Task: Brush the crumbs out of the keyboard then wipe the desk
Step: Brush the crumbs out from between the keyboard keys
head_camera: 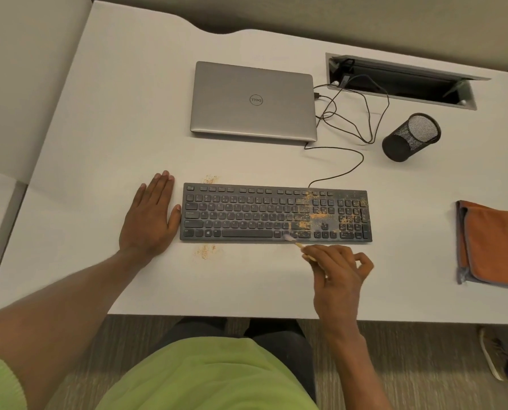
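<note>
Half the brush (299, 246) hides inside right hand (340, 275); its tip blurred.

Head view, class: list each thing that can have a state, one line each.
Laptop: closed.
Keyboard: crumbs over its right half.
Desk: two crumb patches.
Brush: held by right hand, bristles at bottom key row.
Left hand: flat on desk beside keyboard.
Cloth: folded, untouched.
Cable hatch: lid open.

Before you lies a matt, smooth off-white laminate desk (99, 161). The flat black keyboard (246, 216) looks like matt plastic, the closed silver laptop (252, 102) like brushed metal, the black pen cup (411, 137) like wire mesh, the folded orange cloth (489, 244) soft and napped.
</note>
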### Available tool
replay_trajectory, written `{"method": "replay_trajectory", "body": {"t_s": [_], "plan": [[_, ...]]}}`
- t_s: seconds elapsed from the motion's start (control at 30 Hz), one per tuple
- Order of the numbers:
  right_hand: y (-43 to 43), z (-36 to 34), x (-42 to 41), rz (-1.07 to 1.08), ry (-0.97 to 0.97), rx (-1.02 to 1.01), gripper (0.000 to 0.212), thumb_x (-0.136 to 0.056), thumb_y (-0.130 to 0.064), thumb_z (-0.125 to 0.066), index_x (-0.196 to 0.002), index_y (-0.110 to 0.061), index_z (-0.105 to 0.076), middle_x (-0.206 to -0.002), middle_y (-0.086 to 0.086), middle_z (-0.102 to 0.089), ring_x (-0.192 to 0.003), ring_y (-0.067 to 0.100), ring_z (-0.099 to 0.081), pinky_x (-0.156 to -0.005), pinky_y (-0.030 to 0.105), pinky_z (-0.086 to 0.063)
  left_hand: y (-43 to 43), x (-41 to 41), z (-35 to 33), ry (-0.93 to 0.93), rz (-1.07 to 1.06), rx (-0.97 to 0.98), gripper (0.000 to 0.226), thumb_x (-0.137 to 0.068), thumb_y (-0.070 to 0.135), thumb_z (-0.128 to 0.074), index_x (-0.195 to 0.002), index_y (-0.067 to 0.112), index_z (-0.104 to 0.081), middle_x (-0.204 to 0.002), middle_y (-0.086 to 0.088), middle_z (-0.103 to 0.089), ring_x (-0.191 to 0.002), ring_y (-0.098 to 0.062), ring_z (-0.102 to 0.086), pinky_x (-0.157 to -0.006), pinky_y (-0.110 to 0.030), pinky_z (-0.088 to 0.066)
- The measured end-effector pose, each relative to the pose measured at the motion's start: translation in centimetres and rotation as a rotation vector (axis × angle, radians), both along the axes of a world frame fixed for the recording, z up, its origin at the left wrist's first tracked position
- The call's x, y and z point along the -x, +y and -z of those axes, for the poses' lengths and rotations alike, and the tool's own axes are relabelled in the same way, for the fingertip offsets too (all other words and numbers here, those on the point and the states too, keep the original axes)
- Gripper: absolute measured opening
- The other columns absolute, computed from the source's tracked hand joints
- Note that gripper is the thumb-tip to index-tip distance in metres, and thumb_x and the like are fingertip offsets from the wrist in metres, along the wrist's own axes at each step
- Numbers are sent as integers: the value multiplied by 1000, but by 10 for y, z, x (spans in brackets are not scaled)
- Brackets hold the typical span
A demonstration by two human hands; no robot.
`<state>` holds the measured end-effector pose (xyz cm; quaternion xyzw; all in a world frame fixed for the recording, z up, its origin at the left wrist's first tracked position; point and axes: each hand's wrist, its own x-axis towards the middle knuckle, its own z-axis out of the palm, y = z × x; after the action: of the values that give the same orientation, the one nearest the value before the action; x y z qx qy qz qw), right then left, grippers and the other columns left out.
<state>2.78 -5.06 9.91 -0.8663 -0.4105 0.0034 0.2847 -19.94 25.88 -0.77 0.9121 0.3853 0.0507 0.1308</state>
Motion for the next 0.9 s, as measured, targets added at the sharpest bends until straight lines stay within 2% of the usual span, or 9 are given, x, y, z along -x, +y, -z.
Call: {"method": "replay_trajectory", "body": {"t_s": [0.1, 0.2, 0.3, 0.37, 0.47, 0.6, 0.73, 0.83, 0.9], "plan": [[-15, -1, -15, 115, -54, 31, 21, -93, -26, -63, -107, -23, -78, -105, -8, -76, -103, 21, -63, -92, 48, -30, 1, 0, 0, -7, 2, -1, 69, -110, 42, -27, -171, 13, -16, -179, -4, -16, -166, -16, -10, -135, -41, -8], [-15, -6, -18, 205, -20, -68, 15, -94, -20, -69, -107, -22, -76, -104, -10, -74, -100, 20, -64, -93, 44, -30, 0, 0, 0, -8, 2, -2, 69, -110, 42, -27, -171, 12, -16, -179, -4, -15, -166, -16, -10, -135, -42, -9], [10, -13, -8, 129, 88, -210, 14, -95, -15, -72, -105, -23, -75, -103, -23, -67, -100, 10, -62, -93, 39, -33, 1, 0, 0, -9, 1, 0, 69, -109, 42, -27, -171, 12, -16, -179, -4, -15, -166, -16, -9, -135, -42, -9], [27, -13, 0, 25, 136, -221, 14, -95, -16, -71, -105, -24, -75, -103, -27, -65, -101, 6, -60, -94, 36, -33, 1, 0, 0, -4, 1, 1, 69, -110, 42, -26, -171, 13, -16, -179, -3, -15, -166, -16, -9, -135, -43, -9], [38, -3, 4, -51, 163, -146, 16, -93, -15, -72, -105, -25, -77, -102, -19, -71, -103, 11, -61, -99, 41, -32, 1, 0, 0, -3, 1, 0, 69, -110, 43, -26, -171, 13, -15, -179, -3, -15, -166, -16, -9, -135, -43, -9], [28, 1, -9, 15, 79, -66, 18, -96, -29, -62, -105, -26, -76, -103, -16, -72, -104, 14, -62, -99, 33, -24, 1, 0, 0, -6, -3, -1, 69, -110, 42, -27, -171, 13, -16, -179, -4, -16, -166, -16, -10, -135, -43, -10], [17, -1, -16, 217, -21, -38, 13, -96, -19, -69, -106, -25, -74, -104, -8, -73, -106, 20, -63, -97, 40, -25, 2, 1, 1, -6, 2, 1, 69, -110, 42, -27, -172, 14, -14, -179, -3, -14, -166, -14, -7, -135, -43, -10], [31, -8, -8, 297, 35, -150, 10, -99, -20, -68, -107, -24, -73, -103, -7, -73, -105, 13, -59, -97, 49, -31, 2, 1, 2, 3, 0, 2, 69, -110, 43, -26, -172, 14, -12, -179, -2, -12, -166, -12, -5, -135, -43, -11], [47, -11, -2, 305, 100, -244, 10, -100, -24, -68, -108, -24, -73, -102, -15, -71, -102, 5, -56, -96, 52, -34, 2, 0, 1, 3, 0, 2, 69, -110, 43, -26, -172, 14, -12, -179, -2, -12, -166, -12, -5, -135, -43, -11]]}}
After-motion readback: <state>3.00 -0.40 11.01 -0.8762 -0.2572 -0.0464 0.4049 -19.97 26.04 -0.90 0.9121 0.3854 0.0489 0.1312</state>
